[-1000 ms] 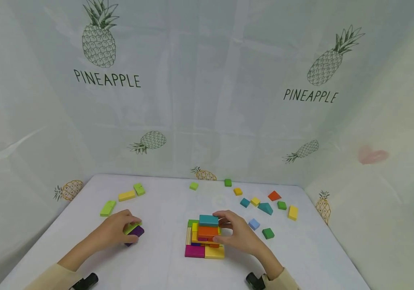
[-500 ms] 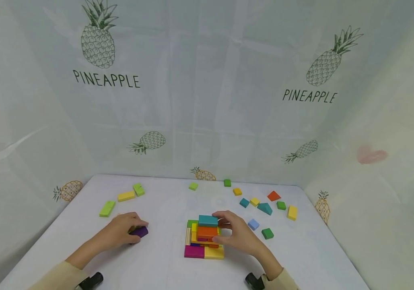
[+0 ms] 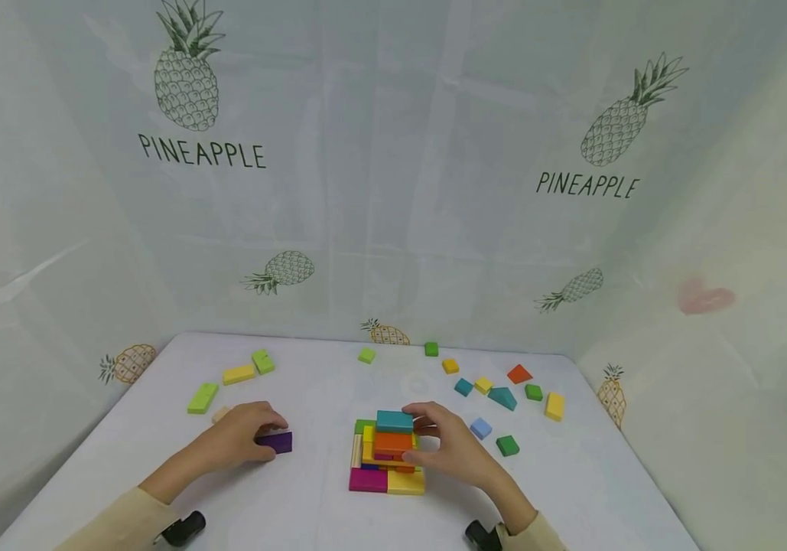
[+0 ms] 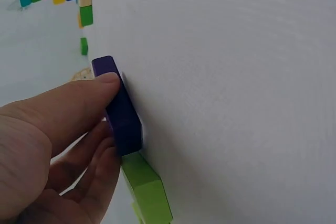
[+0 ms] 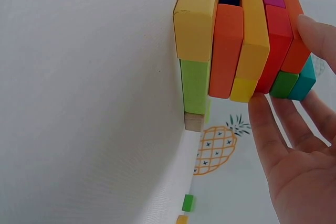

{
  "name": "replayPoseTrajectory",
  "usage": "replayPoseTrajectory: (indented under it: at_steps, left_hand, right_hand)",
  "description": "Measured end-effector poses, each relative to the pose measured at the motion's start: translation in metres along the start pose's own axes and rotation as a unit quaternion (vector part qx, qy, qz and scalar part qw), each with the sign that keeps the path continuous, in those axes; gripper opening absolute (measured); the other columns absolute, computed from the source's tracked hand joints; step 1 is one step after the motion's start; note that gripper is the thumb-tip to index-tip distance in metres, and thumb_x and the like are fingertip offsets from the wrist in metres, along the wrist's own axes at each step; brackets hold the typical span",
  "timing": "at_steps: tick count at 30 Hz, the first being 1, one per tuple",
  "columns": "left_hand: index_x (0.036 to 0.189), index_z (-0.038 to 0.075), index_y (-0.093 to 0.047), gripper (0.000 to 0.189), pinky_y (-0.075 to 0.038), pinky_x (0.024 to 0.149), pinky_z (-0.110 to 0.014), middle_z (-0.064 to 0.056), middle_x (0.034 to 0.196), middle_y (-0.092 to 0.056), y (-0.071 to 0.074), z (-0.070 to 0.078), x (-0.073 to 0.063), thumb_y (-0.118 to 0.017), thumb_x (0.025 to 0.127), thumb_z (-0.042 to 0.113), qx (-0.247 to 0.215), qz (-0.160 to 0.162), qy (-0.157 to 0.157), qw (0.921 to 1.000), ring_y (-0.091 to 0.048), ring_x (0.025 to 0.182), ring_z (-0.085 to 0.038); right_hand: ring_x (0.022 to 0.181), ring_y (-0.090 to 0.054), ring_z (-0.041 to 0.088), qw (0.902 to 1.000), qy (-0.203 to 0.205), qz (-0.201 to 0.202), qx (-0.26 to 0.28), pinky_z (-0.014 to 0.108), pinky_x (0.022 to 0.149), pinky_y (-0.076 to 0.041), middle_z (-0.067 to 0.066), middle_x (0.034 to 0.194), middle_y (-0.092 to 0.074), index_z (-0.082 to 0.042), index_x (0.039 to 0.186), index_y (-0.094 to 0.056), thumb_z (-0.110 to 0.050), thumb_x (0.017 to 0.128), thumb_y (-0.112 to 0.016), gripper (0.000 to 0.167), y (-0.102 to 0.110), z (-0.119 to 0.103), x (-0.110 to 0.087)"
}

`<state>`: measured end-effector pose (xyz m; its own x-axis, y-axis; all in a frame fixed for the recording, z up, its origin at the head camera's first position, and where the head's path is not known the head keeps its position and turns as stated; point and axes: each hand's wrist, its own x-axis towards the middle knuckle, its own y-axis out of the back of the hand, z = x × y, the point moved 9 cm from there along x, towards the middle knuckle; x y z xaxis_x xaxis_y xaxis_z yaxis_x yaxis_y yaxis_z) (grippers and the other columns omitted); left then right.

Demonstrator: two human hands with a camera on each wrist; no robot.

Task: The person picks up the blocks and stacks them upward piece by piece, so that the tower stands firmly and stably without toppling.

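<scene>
In the head view my left hand [image 3: 238, 436] pinches a purple block [image 3: 276, 441] low over the table, left of a stack. The left wrist view shows the thumb on this block's near face, with a lime green block [image 4: 149, 192] close to its end; whether they touch is unclear. My right hand [image 3: 451, 448] holds the right side of the stack of coloured blocks [image 3: 369, 480]. Its thumb presses the orange block [image 5: 294, 30], and its other fingers lie along the ends of the red block [image 5: 275, 45], green block [image 5: 284, 84] and teal block [image 5: 303, 81].
Loose blocks lie at the back left, among them a yellow one [image 3: 239, 374] and a lime one [image 3: 203, 398]. A tan block [image 3: 221, 413] shows behind the left hand. Several more, including a teal triangle [image 3: 503, 397], are scattered right of the stack.
My left hand has moved right toward the stack with the purple block, turning it more level. The tan block behind it has come into view. My right hand stays at the stack.
</scene>
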<state>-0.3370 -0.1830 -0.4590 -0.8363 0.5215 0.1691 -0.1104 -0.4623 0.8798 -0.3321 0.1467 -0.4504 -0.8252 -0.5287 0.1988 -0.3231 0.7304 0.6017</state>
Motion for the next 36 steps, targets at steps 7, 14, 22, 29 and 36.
replayPoseTrajectory:
  at_steps: [7, 14, 22, 29, 36]
  left_hand:
    - [0.113, 0.02, -0.077, 0.031, -0.057, 0.084, -0.035, 0.011, 0.103, -0.069, 0.001, 0.005, 0.0, -0.09, 0.085, 0.024, 0.035, 0.005, -0.01, 0.9993, -0.063, 0.096, -0.01]
    - [0.118, 0.022, -0.077, 0.032, -0.058, 0.082, -0.029, 0.013, 0.104, -0.069, 0.008, 0.019, 0.013, -0.088, 0.088, 0.022, 0.014, 0.025, -0.015, 0.9995, -0.064, 0.096, -0.008]
    - [0.12, 0.022, -0.079, 0.03, -0.06, 0.078, -0.03, 0.013, 0.106, -0.071, 0.017, 0.077, 0.042, -0.087, 0.091, 0.023, -0.027, 0.025, -0.064, 0.9973, -0.06, 0.091, -0.004]
    - [0.117, 0.021, -0.079, 0.027, -0.06, 0.08, -0.026, 0.013, 0.104, -0.071, 0.005, 0.132, 0.062, -0.087, 0.091, 0.02, -0.056, 0.017, -0.1, 0.9933, -0.062, 0.091, -0.002]
    - [0.114, 0.019, -0.082, 0.026, -0.056, 0.081, -0.023, 0.015, 0.101, -0.067, -0.016, 0.157, 0.075, -0.088, 0.09, 0.021, -0.049, 0.007, -0.108, 0.9929, -0.058, 0.09, -0.001]
  right_hand:
    - [0.122, -0.066, 0.017, 1.0, 0.001, 0.001, -0.004, 0.037, 0.105, -0.056, -0.005, 0.138, -0.063, -0.02, 0.146, -0.056, -0.025, 0.092, -0.086, 0.062, 0.0, -0.001, 0.0]
    - [0.122, -0.066, 0.019, 1.0, -0.001, 0.002, -0.002, 0.036, 0.105, -0.056, -0.004, 0.138, -0.063, -0.018, 0.146, -0.057, -0.025, 0.091, -0.087, 0.063, 0.0, -0.002, 0.0]
    - [0.122, -0.066, 0.021, 1.0, 0.004, 0.003, -0.002, 0.035, 0.105, -0.056, -0.003, 0.137, -0.063, -0.017, 0.146, -0.056, -0.024, 0.091, -0.087, 0.063, 0.001, -0.003, 0.0]
    - [0.122, -0.066, 0.021, 1.0, 0.008, 0.0, 0.004, 0.041, 0.106, -0.056, -0.002, 0.138, -0.063, -0.009, 0.147, -0.055, -0.025, 0.092, -0.086, 0.065, 0.002, -0.005, -0.001]
    - [0.122, -0.067, 0.023, 0.9999, 0.007, -0.004, 0.008, 0.041, 0.106, -0.056, -0.001, 0.136, -0.065, -0.017, 0.145, -0.056, -0.026, 0.093, -0.086, 0.061, 0.0, -0.004, -0.001]
